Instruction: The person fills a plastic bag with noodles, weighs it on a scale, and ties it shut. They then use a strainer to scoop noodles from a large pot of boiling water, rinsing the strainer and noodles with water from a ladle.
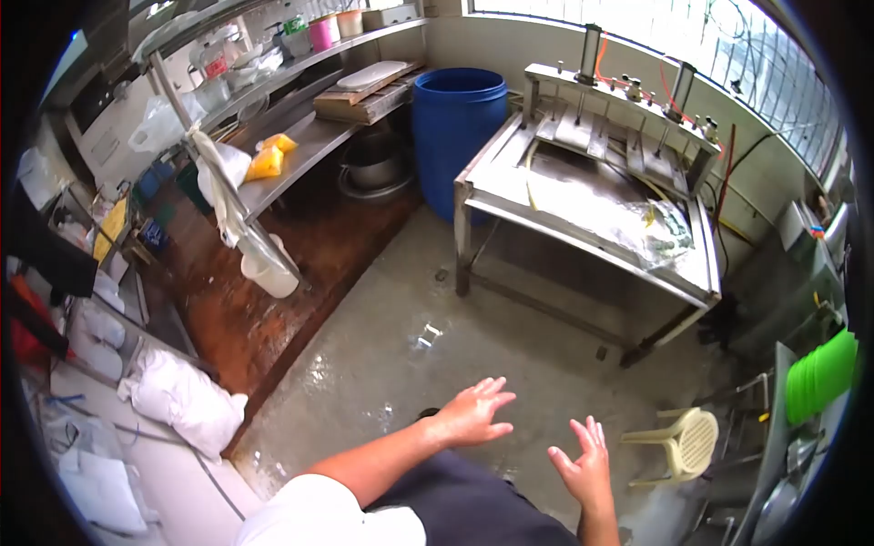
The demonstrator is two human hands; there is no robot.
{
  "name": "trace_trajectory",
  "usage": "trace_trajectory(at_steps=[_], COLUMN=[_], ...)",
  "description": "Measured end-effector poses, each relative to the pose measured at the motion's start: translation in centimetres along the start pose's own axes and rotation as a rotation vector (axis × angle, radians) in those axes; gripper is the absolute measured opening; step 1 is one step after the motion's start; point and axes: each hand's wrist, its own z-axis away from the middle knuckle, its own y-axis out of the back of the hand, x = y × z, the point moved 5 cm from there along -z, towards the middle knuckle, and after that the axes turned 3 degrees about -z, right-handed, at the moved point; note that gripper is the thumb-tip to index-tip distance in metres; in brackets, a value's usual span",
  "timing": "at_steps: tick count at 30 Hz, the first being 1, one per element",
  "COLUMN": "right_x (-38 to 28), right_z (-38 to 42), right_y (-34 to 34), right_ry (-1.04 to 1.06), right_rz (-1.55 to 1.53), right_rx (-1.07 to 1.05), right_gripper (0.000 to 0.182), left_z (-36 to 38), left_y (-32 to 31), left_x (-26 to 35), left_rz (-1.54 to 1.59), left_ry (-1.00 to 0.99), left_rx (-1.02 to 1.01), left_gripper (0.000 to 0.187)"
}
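Here both hands hang empty over the wet floor (pixel 382 355), left hand (pixel 473 414) and right hand (pixel 583 464) with fingers spread apart, the plastic chair (pixel 683 441) at three o'clock, so careful footing seems wise.

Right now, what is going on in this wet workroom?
A person stands on the wet concrete floor with both bare hands out in front, fingers spread, holding nothing. The left hand and the right hand hang over the floor, touching no object. Nearest to the right hand is a cream plastic chair. Further off stand a steel-framed press table and a big blue plastic barrel.
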Motion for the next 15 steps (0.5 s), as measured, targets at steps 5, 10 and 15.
trace_trajectory(at_steps=[5, 10, 15], right_x=[2.9, 2.9, 5.2], right_z=[-0.2, -2.3, -3.9], right_y=[2.7, 5.1, 9.1], right_ry=[0.087, 0.159, 0.164], right_rz=[-0.058, -0.046, 0.063], right_rx=[-0.024, 0.0, -0.029], right_gripper=[0.062, 0.061, 0.062], left_z=[-0.4, -2.0, -7.7], left_y=[-1.6, -1.4, -2.6], left_x=[4.1, 4.4, 6.2], left_rz=[0.013, -0.056, 0.045], left_ry=[0.034, 0.121, 0.079], left_rx=[0.088, 0.149, 0.174], left_gripper=[0.066, 0.067, 0.066])
